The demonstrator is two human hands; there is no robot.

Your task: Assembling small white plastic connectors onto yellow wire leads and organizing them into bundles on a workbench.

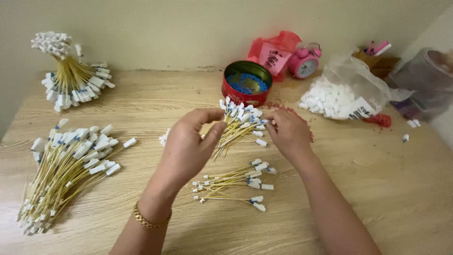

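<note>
Two hands hold a bunch of yellow wires over the wooden table.
The left hand (186, 144) pinches the wire bunch (238, 125); the right hand (289, 132) fingers close on its white plugs. A red tin (246, 83) sits just behind, loose wires (233, 182) lie below.

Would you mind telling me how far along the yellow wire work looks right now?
Done: a tied bundle stands at the back left, and a large pile lies on the left. In hand: the left hand and right hand hold a small bunch. Left: loose wires below, white connectors in the bag.
</note>
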